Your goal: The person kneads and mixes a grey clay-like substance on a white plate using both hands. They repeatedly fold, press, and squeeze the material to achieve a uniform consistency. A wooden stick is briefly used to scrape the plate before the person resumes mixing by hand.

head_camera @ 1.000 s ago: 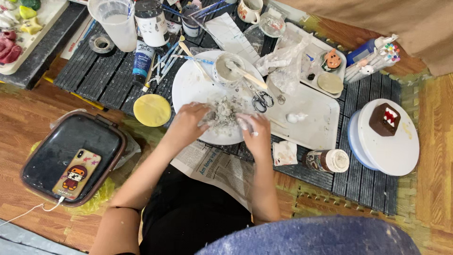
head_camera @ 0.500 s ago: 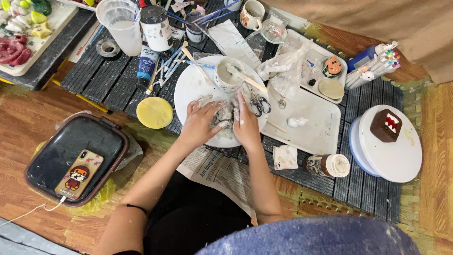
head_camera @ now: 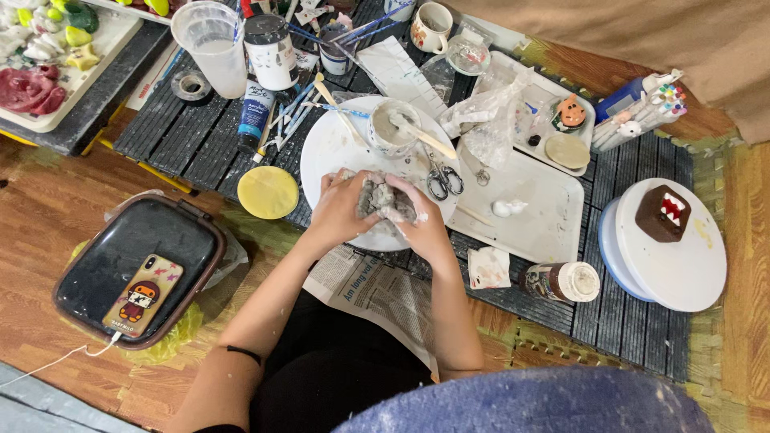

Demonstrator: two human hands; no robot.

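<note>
Both hands are closed around a grey lump of wet clay [head_camera: 379, 198] above a round white plate [head_camera: 330, 147]. My left hand [head_camera: 338, 210] cups the lump from the left and my right hand [head_camera: 418, 220] presses it from the right, fingers smeared grey. A small cup of grey paste [head_camera: 391, 128] with a wooden stick stands on the far part of the plate. Scissors [head_camera: 440, 178] lie at the plate's right rim.
A yellow lid [head_camera: 269, 192] lies left of the plate; a black box [head_camera: 140, 240] carries a phone [head_camera: 143, 294]. A white tray [head_camera: 540, 220], a white turntable [head_camera: 682, 256] with a brown block, a jar [head_camera: 561, 282], paint tubes, brushes and cups crowd the dark slatted board. Newspaper [head_camera: 373, 289] covers my lap.
Both hands have closed in around the clay and lifted it into a tighter lump. The view has shifted slightly.
</note>
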